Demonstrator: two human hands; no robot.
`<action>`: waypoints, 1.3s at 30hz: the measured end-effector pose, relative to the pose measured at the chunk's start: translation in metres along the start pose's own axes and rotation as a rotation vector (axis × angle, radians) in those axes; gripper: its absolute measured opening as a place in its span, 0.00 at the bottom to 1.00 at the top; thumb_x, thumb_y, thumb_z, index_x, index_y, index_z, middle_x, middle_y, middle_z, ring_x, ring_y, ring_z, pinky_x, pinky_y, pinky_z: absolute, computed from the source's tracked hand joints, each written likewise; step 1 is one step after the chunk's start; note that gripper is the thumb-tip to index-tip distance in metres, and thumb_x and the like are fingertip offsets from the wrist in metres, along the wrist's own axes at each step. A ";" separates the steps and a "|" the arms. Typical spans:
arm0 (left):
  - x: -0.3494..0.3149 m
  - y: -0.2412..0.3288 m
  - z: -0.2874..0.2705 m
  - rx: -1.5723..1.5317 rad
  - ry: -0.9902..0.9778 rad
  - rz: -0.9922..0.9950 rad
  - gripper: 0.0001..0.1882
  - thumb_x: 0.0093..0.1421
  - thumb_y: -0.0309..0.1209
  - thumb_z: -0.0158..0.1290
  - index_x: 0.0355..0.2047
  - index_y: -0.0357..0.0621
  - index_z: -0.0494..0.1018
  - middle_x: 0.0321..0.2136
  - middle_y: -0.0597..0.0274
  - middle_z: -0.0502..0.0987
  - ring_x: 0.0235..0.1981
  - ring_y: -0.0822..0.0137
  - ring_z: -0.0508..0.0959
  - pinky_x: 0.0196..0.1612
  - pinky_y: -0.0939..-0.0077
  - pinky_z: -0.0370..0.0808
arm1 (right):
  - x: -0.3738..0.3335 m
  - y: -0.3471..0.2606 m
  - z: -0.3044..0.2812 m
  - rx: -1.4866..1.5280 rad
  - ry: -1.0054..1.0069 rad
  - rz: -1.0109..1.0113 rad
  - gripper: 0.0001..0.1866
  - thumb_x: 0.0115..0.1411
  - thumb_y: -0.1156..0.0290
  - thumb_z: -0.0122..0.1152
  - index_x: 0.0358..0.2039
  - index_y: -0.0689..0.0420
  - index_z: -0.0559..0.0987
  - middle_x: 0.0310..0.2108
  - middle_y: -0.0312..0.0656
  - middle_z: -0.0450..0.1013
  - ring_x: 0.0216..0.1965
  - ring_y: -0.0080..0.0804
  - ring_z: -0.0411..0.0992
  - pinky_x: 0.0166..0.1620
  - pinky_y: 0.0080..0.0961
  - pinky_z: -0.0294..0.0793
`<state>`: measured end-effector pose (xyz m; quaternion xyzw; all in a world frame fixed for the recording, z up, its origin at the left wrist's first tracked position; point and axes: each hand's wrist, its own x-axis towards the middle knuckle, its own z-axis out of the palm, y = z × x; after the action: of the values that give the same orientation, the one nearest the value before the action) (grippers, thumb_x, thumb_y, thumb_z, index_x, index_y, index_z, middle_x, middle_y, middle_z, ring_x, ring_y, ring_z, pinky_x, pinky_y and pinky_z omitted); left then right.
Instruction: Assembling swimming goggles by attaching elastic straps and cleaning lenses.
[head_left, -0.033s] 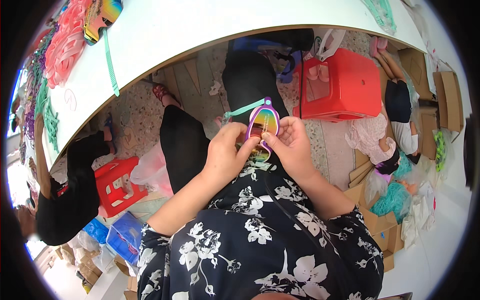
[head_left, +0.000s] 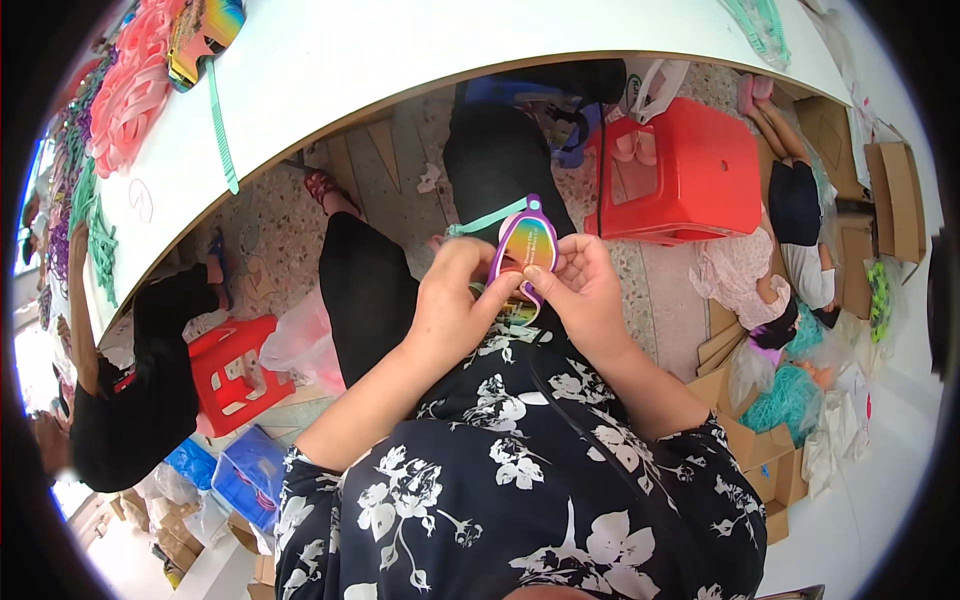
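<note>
Over my lap I hold a pair of swimming goggles (head_left: 530, 242) with a purple frame and rainbow mirrored lenses, one end pointing away from me. My left hand (head_left: 455, 295) grips the near left side, its thumb pressed at the nose bridge. From the right, my right hand (head_left: 585, 290) pinches the same middle part, thumb against the frame and fingers curled behind. A mint-green strap (head_left: 490, 217) runs from the far end of the frame down to the left, behind my left fingers. The nearer lens is partly covered by my thumbs.
Beyond my knees curves a white table (head_left: 400, 45) bearing pink straps (head_left: 135, 85), green straps (head_left: 100, 240) and more goggles (head_left: 205, 40). A red stool (head_left: 690, 170) stands at right, another (head_left: 235, 370) at left beside a seated person (head_left: 135, 400). Cardboard boxes (head_left: 775, 470) lie at right.
The goggles have tilted very slightly between my hands, and the lens reflection looks different. Both hands keep the same grip.
</note>
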<state>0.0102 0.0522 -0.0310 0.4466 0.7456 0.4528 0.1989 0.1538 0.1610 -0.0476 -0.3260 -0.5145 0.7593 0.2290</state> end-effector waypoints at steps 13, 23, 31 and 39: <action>0.000 -0.003 0.010 -0.582 -0.204 -0.364 0.32 0.65 0.28 0.56 0.67 0.41 0.59 0.52 0.57 0.75 0.51 0.71 0.75 0.55 0.76 0.72 | -0.004 -0.002 0.002 0.019 -0.056 0.009 0.21 0.59 0.82 0.65 0.48 0.63 0.66 0.40 0.42 0.73 0.39 0.21 0.74 0.41 0.18 0.77; 0.003 -0.016 0.014 -0.798 -0.249 -0.533 0.29 0.65 0.26 0.56 0.65 0.40 0.64 0.51 0.60 0.77 0.49 0.74 0.76 0.53 0.78 0.73 | -0.007 0.007 0.004 -0.099 -0.074 -0.114 0.19 0.59 0.83 0.65 0.47 0.63 0.67 0.38 0.41 0.74 0.36 0.22 0.76 0.38 0.18 0.77; 0.008 -0.008 0.004 -0.654 -0.406 -0.438 0.29 0.66 0.30 0.57 0.66 0.43 0.63 0.51 0.63 0.76 0.48 0.75 0.75 0.52 0.76 0.75 | 0.042 -0.042 -0.052 -0.864 -0.397 -0.424 0.22 0.42 0.67 0.80 0.38 0.57 0.80 0.35 0.40 0.77 0.36 0.32 0.78 0.38 0.22 0.77; 0.022 0.004 0.002 -0.470 -0.470 -0.466 0.23 0.63 0.33 0.60 0.56 0.39 0.71 0.39 0.63 0.80 0.40 0.75 0.79 0.46 0.77 0.76 | 0.083 -0.087 -0.025 -1.110 -0.901 -0.572 0.35 0.38 0.68 0.78 0.51 0.50 0.77 0.45 0.40 0.72 0.48 0.43 0.71 0.51 0.38 0.73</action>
<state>0.0027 0.0726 -0.0261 0.2994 0.6375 0.4392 0.5578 0.1161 0.2654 0.0052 0.0932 -0.9280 0.3605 -0.0125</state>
